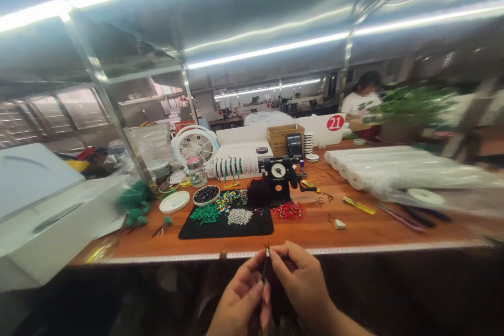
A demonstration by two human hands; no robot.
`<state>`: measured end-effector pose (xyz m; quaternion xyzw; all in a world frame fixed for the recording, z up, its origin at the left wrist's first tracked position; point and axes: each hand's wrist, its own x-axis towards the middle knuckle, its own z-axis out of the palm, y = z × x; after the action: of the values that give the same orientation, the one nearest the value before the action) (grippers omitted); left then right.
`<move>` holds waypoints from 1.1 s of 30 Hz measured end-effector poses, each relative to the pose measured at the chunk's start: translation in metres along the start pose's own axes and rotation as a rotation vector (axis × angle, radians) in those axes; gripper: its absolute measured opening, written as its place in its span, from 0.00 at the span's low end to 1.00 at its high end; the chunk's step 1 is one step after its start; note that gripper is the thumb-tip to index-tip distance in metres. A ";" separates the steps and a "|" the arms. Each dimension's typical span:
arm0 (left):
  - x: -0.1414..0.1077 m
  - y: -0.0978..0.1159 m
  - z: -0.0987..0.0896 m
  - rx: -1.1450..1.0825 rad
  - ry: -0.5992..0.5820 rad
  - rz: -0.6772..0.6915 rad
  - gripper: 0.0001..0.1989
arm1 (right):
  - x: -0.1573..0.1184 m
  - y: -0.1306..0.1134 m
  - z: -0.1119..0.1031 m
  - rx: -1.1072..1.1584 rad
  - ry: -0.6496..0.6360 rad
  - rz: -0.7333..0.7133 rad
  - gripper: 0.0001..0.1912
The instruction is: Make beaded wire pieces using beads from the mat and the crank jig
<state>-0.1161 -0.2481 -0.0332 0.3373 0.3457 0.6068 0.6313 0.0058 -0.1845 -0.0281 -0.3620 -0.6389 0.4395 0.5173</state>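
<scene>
- One thin dark strand [264,268], held in front of the bench [157,245].
- One left hand [242,292], fingers pinching it; one right hand [305,276], fingers closed at its upper end.
- Light, steady pinch advisable.
- One black mat [260,229] beyond.

Past the right hand [305,275], room ran along the front of the table [315,236], before the mat [226,232], and between the red pieces [289,211] and white lump [339,224]. The machine [277,172] blocked farther reach — rolls [378,168] crowded the right, a box [37,254] the left.
</scene>
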 end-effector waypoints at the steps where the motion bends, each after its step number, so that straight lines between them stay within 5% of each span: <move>1: 0.000 0.000 0.000 0.002 0.000 -0.001 0.21 | 0.000 0.001 0.000 -0.008 0.000 -0.005 0.11; 20: -0.001 0.000 0.000 -0.034 0.015 -0.003 0.20 | 0.000 0.004 0.002 -0.082 0.023 -0.068 0.12; 33: -0.005 0.001 0.000 -0.058 0.009 -0.030 0.21 | -0.001 0.017 0.004 -0.213 0.108 -0.328 0.10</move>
<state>-0.1170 -0.2527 -0.0327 0.3110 0.3359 0.6085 0.6483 0.0018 -0.1803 -0.0446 -0.3288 -0.7035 0.2592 0.5742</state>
